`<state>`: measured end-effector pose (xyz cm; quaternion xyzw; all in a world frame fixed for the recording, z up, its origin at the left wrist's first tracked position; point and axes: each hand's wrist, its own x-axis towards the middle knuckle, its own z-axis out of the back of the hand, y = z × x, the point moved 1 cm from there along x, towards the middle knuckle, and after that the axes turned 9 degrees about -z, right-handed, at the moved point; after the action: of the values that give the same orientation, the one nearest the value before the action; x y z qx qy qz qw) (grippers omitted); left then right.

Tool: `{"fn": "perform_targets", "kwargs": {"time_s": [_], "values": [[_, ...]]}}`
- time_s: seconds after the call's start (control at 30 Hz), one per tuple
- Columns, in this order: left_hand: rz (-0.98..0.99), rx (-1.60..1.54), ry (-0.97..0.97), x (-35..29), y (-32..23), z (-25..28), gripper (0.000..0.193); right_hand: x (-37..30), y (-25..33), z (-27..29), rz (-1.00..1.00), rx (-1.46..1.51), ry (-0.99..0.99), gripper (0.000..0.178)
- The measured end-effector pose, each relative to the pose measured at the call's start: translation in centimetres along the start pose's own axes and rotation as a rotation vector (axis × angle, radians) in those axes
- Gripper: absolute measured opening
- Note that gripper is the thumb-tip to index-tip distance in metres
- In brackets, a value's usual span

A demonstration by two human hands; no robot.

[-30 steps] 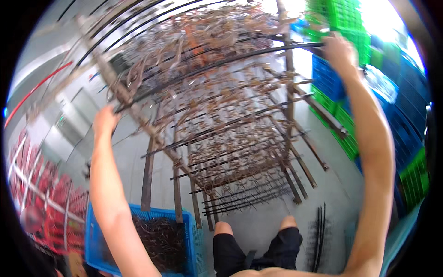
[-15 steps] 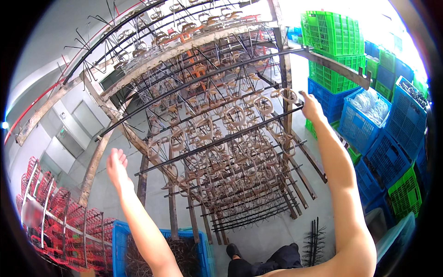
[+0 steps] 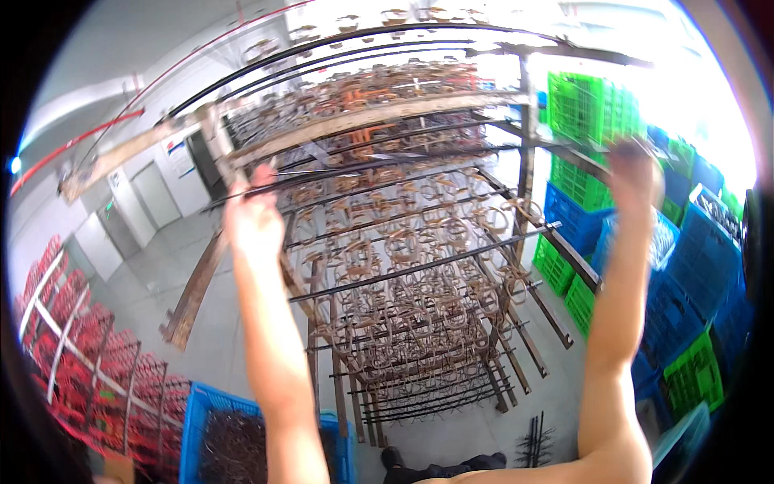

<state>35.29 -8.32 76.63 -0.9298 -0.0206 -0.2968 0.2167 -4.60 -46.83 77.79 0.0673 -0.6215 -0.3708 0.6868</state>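
Note:
My left hand [image 3: 256, 211] is raised at the left end of an upper black rod [image 3: 387, 164], and its fingers appear closed around it. That rod runs across the rusty metal rack [image 3: 403, 121]. My right hand [image 3: 634, 177] is lifted high on the right, near the rack's side arm [image 3: 576, 161]. Motion smears its fingers, and whether it holds anything cannot be made out. Below, another black rod [image 3: 427, 262] lies across the rack, touched by neither hand. Several brownish ring-shaped parts [image 3: 403, 242] hang in rows under the rods.
Stacked green crates [image 3: 592, 109] and blue crates [image 3: 701, 250] stand on the right. At lower left is a blue crate [image 3: 193, 427] of dark wiry pieces, beside red wire racks [image 3: 89, 379]. A bundle of black hooked rods [image 3: 534, 442] lies on the floor.
My left hand has risen from beside the rack to the upper rod's end. My right hand has left the lower rod's right end and moved right. The view has shifted.

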Motion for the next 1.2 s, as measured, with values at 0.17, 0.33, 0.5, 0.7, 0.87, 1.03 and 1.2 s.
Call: {"fn": "perform_targets", "kwargs": {"time_s": [0.17, 0.33, 0.5, 0.7, 0.87, 1.03, 1.2], "values": [[0.104, 0.244, 0.232, -16.2, 6.4, -8.6, 0.035, -7.3, -22.5, 20.4, -0.566, 1.419, -0.243, 0.027], [0.652, -0.099, -0.096, -37.2, 15.9, 2.4, 0.017, -25.8, -41.8, 29.2, -0.705, 0.523, -0.226, 0.015], [0.915, 0.229, -0.802, -51.3, 22.6, 24.5, 0.024, -44.0, -43.7, 19.7, -1.508, 0.947, -0.097, 0.025], [0.695, 0.243, -1.031, -57.2, 22.9, 40.8, 0.029, -57.6, -47.0, 3.6, -1.494, 1.007, 0.078, 0.025], [0.520, 0.271, -1.050, -59.6, 22.8, 50.6, 0.027, -64.2, -47.7, -6.6, -1.532, 1.184, 0.206, 0.026], [0.470, 0.295, -1.105, -62.8, 23.4, 54.4, 0.030, -67.5, -49.7, -10.3, -1.431, 1.088, 0.223, 0.024], [0.443, 0.301, -1.050, -64.2, 22.9, 57.4, 0.025, -69.3, -50.5, -12.4, -1.441, 1.122, 0.271, 0.022]]}}
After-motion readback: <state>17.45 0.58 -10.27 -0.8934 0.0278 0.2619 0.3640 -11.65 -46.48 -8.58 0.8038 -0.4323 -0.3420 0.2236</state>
